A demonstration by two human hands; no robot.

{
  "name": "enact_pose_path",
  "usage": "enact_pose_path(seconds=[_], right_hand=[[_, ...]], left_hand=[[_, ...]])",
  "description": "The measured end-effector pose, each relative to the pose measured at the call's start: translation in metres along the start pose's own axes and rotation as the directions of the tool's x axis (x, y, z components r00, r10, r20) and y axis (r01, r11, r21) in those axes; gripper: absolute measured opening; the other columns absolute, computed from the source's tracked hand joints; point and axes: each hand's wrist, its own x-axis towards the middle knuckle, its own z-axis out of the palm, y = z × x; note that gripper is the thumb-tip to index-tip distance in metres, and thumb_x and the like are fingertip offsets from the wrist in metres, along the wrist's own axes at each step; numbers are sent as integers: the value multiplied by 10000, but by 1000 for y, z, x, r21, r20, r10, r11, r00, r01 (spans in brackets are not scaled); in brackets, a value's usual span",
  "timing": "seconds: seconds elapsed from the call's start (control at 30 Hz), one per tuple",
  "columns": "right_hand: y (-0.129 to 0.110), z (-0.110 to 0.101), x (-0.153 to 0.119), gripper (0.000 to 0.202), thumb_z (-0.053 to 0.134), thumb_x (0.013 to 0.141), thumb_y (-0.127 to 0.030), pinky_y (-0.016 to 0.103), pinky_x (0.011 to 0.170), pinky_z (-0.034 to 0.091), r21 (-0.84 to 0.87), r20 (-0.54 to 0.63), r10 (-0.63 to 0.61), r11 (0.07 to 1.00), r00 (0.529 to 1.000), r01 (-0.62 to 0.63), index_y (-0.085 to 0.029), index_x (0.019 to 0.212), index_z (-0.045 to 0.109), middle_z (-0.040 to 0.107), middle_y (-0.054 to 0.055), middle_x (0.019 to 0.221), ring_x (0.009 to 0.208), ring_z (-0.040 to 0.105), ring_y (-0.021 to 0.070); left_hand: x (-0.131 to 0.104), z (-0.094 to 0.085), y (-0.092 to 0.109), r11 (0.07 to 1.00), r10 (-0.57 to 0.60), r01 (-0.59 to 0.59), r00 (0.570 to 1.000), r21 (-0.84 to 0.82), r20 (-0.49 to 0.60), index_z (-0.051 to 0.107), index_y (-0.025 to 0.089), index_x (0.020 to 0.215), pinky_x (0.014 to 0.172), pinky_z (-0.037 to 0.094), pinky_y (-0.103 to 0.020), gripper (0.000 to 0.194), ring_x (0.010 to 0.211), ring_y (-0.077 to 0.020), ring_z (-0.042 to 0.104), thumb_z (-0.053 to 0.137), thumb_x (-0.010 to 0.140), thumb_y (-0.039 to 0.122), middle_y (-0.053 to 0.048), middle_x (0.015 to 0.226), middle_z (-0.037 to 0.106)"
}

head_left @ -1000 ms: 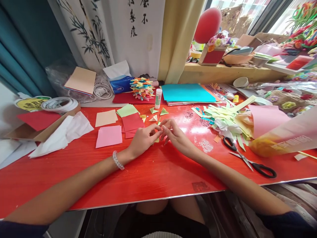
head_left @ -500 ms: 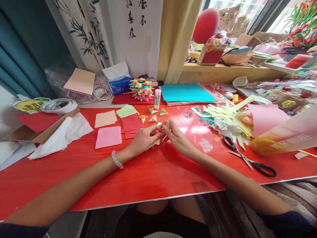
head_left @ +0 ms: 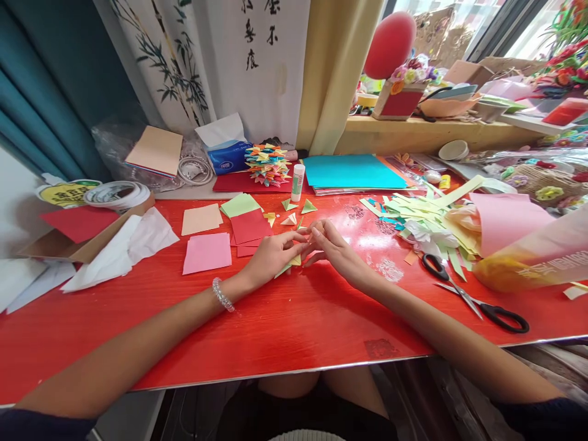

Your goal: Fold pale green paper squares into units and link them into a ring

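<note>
My left hand (head_left: 274, 256) and my right hand (head_left: 335, 248) meet over the middle of the red table (head_left: 257, 331). Their fingertips pinch together around a small piece of paper (head_left: 316, 228), mostly hidden by the fingers. Yellow-green paper (head_left: 294, 262) shows under my left hand; whether the hand touches it I cannot tell. Just beyond the fingers lie small folded paper triangles, among them a green one (head_left: 309, 206) and a pale pink one (head_left: 289, 220). A glue stick (head_left: 297, 182) stands upright behind them. Red paper squares (head_left: 250, 227) lie left of the triangles.
Pink squares (head_left: 207, 253), peach squares (head_left: 201, 219) and green squares (head_left: 239, 204) lie to the left. Black-handled scissors (head_left: 475, 300) rest open at right, near paper strips (head_left: 427, 214). At the back are a spiky paper ball (head_left: 267, 165) and blue sheets (head_left: 353, 171).
The whole view has shifted slightly, so things appear a little further right. My hands stay together at the same spot, with the right fingers slightly more arched.
</note>
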Motion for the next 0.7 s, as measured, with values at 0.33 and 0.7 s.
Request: enact_pose_path(seconds=[0.33, 0.7], right_hand=[[6, 0, 2, 307, 483, 917, -499, 272, 610, 566, -3, -3, -36, 999, 999, 36, -230, 860, 346, 543, -3, 978, 733, 610, 89], [2, -21, 6, 286, 580, 893, -359, 356, 724, 600, -451, -13, -328, 845, 944, 287, -268, 1148, 486, 505, 65, 1224, 926, 610, 167]], left_hand=[[-5, 0, 9, 983, 130, -118, 988, 142, -79, 636, 188, 957, 442, 349, -206, 301, 409, -81, 504, 513, 897, 456, 52, 525, 527], [-5, -2, 9, 946, 304, -269, 930, 179, -208, 623, 184, 884, 549, 395, -199, 204, 587, -83, 523, 557, 892, 376, 22, 692, 602]])
